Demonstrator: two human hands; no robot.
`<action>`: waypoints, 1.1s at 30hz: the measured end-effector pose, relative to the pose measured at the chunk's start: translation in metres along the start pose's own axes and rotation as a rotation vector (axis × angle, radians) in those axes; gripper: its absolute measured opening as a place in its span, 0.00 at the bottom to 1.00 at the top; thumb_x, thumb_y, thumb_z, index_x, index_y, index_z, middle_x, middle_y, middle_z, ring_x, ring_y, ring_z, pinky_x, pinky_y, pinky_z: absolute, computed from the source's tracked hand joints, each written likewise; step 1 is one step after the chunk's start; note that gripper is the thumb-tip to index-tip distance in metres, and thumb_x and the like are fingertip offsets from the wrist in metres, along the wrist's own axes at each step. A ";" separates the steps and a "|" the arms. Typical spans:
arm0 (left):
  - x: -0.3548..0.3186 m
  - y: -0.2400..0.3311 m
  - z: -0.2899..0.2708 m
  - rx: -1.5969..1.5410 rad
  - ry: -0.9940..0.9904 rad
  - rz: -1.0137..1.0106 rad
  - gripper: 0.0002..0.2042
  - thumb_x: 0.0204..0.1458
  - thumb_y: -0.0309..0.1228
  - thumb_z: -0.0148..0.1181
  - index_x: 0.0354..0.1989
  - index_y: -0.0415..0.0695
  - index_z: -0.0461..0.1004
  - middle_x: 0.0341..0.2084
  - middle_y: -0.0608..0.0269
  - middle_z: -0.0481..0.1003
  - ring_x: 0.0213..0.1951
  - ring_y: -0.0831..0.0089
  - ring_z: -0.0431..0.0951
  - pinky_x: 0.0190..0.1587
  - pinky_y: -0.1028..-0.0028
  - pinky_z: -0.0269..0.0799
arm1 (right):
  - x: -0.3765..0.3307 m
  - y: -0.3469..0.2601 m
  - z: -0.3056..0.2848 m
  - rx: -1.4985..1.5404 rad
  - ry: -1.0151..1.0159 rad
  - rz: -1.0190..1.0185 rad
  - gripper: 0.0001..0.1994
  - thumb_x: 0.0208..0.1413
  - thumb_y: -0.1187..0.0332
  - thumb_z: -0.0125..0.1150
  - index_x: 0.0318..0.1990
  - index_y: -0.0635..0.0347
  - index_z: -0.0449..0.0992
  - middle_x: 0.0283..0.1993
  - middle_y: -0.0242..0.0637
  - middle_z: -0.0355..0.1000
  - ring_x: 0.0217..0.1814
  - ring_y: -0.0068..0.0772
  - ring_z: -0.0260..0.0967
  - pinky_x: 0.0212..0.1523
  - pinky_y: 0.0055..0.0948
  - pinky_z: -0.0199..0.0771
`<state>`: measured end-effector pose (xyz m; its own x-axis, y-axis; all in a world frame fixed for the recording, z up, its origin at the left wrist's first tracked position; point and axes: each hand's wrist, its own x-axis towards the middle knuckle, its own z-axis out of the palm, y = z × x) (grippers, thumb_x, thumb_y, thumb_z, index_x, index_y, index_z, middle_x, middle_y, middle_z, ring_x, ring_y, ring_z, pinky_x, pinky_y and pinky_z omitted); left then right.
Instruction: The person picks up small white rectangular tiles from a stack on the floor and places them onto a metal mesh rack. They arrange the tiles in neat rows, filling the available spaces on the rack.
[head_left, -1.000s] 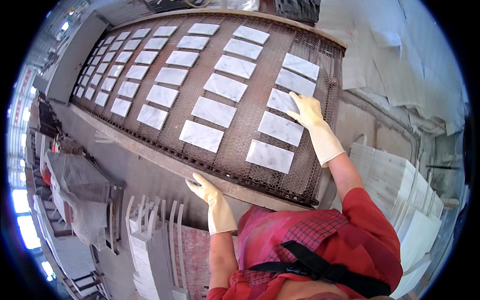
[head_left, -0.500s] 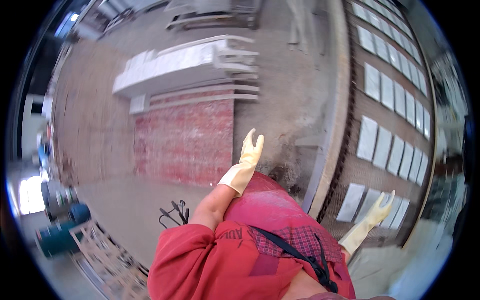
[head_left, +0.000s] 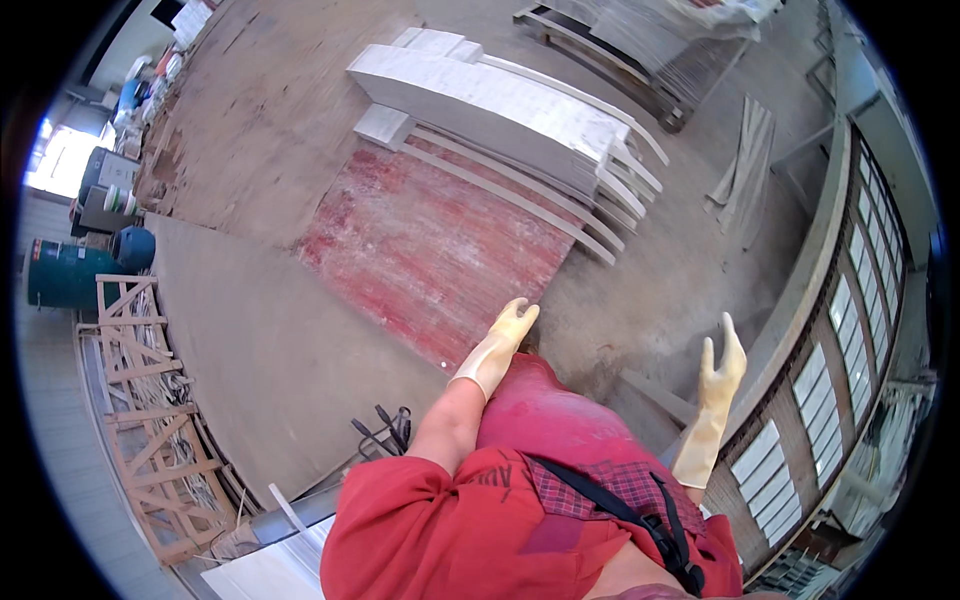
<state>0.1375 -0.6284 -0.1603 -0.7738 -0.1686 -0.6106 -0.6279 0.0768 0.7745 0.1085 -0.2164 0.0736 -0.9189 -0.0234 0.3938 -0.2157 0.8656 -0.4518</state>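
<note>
My left hand (head_left: 511, 328), in a pale yellow rubber glove, hangs in front of me with thumb and fingers apart and nothing held. It is nearest to the lower right corner of a worn red board (head_left: 440, 230) on the floor. My right hand (head_left: 721, 376), gloved alike, is raised beside the conveyor's edge, fingers stretched up and thumb apart, holding nothing. On the conveyor (head_left: 745, 435) to my right lie rows of narrow white tiles (head_left: 768, 470). Ahead, a long stack of white tiles (head_left: 490, 100) rests on pale strips over the board's far part.
A wrapped load on a low trolley (head_left: 600, 60) stands at the far side. Pale strips (head_left: 745, 160) lie on the floor near the conveyor. To the left are a wooden crate frame (head_left: 160, 430), a green drum (head_left: 65, 275) and black-handled tools (head_left: 385, 432).
My view and body have turned left, away from the conveyor. My right hand has moved from over the tiles to the conveyor's near side. Both hands stay without anything in them.
</note>
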 end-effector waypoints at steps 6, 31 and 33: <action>0.037 -0.031 -0.079 -0.339 0.286 -0.090 0.36 0.68 0.47 0.68 0.77 0.36 0.67 0.70 0.45 0.74 0.71 0.57 0.73 0.72 0.62 0.69 | 0.085 -0.060 0.112 0.142 -0.232 -0.226 0.29 0.59 0.72 0.74 0.69 0.60 0.79 0.64 0.49 0.82 0.66 0.55 0.80 0.67 0.46 0.78; -0.059 -0.020 -0.024 -0.626 0.868 -0.844 0.30 0.66 0.53 0.67 0.66 0.42 0.75 0.48 0.54 0.82 0.51 0.59 0.80 0.52 0.58 0.77 | 0.364 -0.114 0.366 0.345 -1.024 -0.591 0.26 0.61 0.62 0.71 0.66 0.56 0.79 0.49 0.54 0.83 0.52 0.63 0.81 0.53 0.53 0.81; -0.074 -0.013 -0.015 -0.682 0.925 -0.883 0.31 0.67 0.53 0.66 0.68 0.43 0.74 0.51 0.53 0.81 0.53 0.57 0.79 0.53 0.56 0.77 | 0.364 -0.103 0.379 0.358 -1.053 -0.580 0.26 0.61 0.61 0.71 0.67 0.57 0.79 0.50 0.54 0.84 0.52 0.63 0.81 0.53 0.52 0.81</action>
<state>0.2047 -0.6321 -0.1228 0.3328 -0.4950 -0.8027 -0.4966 -0.8156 0.2970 -0.3289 -0.5036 -0.0395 -0.4405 -0.8855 -0.1476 -0.6022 0.4134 -0.6830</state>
